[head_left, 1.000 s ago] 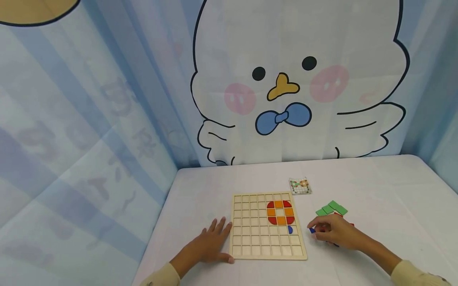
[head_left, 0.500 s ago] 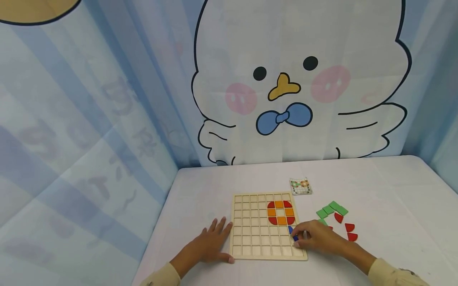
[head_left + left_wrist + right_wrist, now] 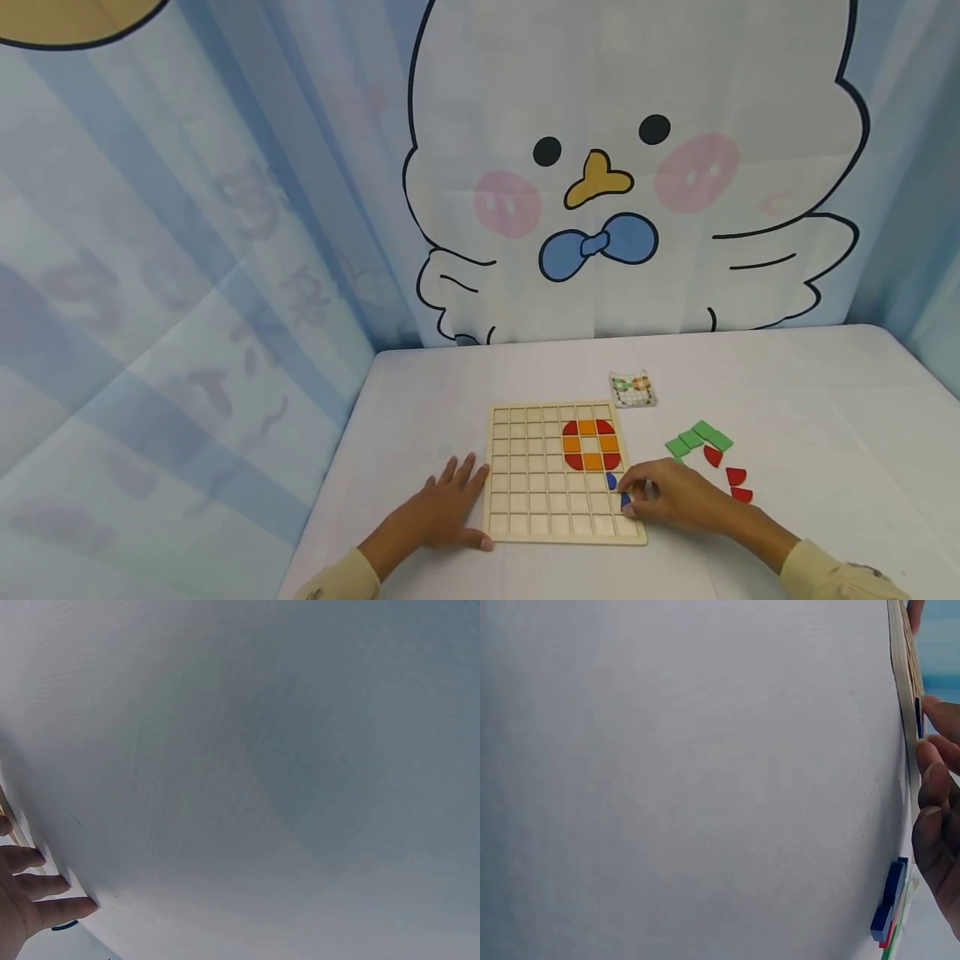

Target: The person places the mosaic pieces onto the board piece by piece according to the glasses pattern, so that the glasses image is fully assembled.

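Observation:
A wooden grid board [image 3: 547,482] lies on the table, with red and orange tiles forming a ring [image 3: 592,462] in its upper right. Below that ring a small blue tile [image 3: 612,481] with a curved side sits in a cell. At the board's right edge my right hand [image 3: 678,493] pinches another blue tile [image 3: 626,501] between thumb and fingers, partly covering it. My left hand [image 3: 448,507] rests with spread fingers beside the board's left edge, its fingertip and thumb at the frame. In the left wrist view only part of the left hand [image 3: 30,892] shows.
Several green tiles [image 3: 702,433] and red quarter-round tiles [image 3: 736,476] lie right of the board. Behind it is a small pattern card [image 3: 633,389]. Blue pieces [image 3: 889,900] lie near the right hand in the right wrist view. A printed curtain [image 3: 600,300] hangs behind the table.
My right hand has moved left from the loose tiles to the board's right edge, carrying a blue tile. Over the last half second it shifted only slightly. The left hand has stayed put.

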Motion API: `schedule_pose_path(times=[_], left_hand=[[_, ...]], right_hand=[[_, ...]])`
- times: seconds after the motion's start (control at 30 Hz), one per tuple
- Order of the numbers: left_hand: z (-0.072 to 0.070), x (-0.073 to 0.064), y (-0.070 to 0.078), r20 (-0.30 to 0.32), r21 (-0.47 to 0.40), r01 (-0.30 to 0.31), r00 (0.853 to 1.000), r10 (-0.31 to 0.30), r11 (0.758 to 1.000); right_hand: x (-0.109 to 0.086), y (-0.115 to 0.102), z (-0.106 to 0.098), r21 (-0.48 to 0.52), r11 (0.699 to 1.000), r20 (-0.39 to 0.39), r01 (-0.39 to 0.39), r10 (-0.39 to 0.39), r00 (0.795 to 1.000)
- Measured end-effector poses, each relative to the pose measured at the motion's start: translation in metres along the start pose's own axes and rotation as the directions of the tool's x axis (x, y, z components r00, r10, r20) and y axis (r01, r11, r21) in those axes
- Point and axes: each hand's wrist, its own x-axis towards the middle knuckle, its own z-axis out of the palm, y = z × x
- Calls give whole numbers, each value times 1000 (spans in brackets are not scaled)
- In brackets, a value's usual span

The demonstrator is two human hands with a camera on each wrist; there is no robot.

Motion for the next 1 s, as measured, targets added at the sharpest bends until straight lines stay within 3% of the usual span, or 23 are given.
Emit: schedule_pose_path(times=[0.4, 0.83, 1.0], left_hand=[[-5, -2, 1, -12, 9, -6, 1000, 7, 1000], [-4, -3, 2, -10, 9, -13, 1000, 14, 1000], [-4, -5, 2, -5, 2, -8, 1000, 8, 1000]], right_hand=[[0, 2, -5, -24, 999, -5, 34, -34, 999], [6, -5, -4, -115, 993, -3, 2, -3, 1000], [5, -6, -6, -98, 995, 4, -5, 6, 1000]])
